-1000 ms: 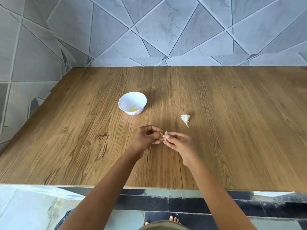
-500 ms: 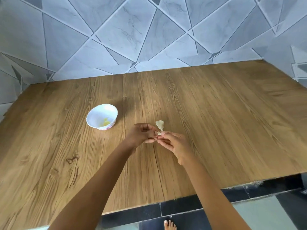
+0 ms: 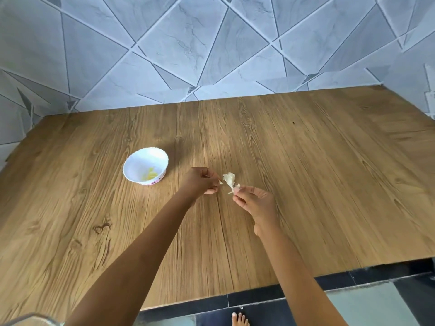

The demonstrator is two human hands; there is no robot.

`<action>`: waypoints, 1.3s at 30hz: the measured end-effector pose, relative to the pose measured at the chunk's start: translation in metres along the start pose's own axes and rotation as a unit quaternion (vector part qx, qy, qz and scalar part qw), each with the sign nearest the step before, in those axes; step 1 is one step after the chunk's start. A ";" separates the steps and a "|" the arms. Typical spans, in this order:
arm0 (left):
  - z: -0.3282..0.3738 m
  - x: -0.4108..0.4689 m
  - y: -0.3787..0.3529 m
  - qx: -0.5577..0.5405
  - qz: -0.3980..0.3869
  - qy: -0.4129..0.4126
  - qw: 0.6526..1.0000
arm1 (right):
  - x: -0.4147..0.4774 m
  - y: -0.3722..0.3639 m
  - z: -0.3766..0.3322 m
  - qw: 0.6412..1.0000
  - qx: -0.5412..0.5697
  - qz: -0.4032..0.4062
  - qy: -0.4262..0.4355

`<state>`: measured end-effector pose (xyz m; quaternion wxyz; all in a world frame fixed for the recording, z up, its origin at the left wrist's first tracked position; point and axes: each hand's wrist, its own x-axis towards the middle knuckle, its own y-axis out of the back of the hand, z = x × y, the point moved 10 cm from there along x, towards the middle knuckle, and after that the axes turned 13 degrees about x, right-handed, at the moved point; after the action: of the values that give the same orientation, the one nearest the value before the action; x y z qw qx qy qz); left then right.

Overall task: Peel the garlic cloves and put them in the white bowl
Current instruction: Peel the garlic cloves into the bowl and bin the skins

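Note:
The white bowl point(image 3: 137, 164) stands on the wooden table point(image 3: 306, 184), left of my hands, with a few yellowish peeled cloves point(image 3: 150, 176) inside. My left hand point(image 3: 199, 182) pinches a small garlic clove point(image 3: 220, 182), of which only the pale tip shows. My right hand point(image 3: 256, 200) pinches a thin strip of garlic skin point(image 3: 236, 187). The two hands are a short gap apart. Behind that gap a white garlic piece point(image 3: 229, 178) lies on the table.
A grey tiled wall point(image 3: 211, 55) runs along the table's far edge and right side. The table's near edge drops to a dark tiled floor, where a bare foot point(image 3: 239, 318) shows. A clear container's rim point(image 3: 30, 320) peeks in at the bottom left.
My hands, joined on the clove before, have pulled apart, the right one drawing skin away. The camera has shifted, so the bowl and the loose garlic piece sit differently in view.

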<state>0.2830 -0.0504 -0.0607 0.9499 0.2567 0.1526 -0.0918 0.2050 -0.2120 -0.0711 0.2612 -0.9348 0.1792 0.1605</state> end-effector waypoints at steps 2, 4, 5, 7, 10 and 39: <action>-0.002 0.009 0.003 0.051 0.023 0.001 0.998 | -0.002 0.000 0.004 0.999 -0.028 -0.013 -0.011; -0.002 0.014 0.002 0.094 0.024 0.001 0.995 | -0.006 0.001 0.010 0.999 -0.029 -0.020 -0.029; -0.002 0.015 0.001 0.109 0.022 0.001 0.994 | -0.008 0.002 0.013 0.999 -0.019 -0.021 -0.037; 0.001 0.011 0.007 0.129 0.034 -0.011 0.991 | -0.013 0.000 0.018 0.998 -0.003 -0.025 -0.053; 0.006 -0.021 0.021 0.092 0.040 -0.052 0.994 | -0.023 -0.012 0.029 0.995 0.011 -0.050 -0.085; -0.072 -0.106 0.030 0.055 -0.006 0.075 0.996 | -0.071 -0.054 0.066 0.642 -0.664 -0.187 0.334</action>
<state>0.1739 0.0226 -0.0708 0.9197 0.3137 0.2197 -0.0862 0.1514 -0.1151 -0.0735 -0.4832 -0.8607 -0.0789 -0.1394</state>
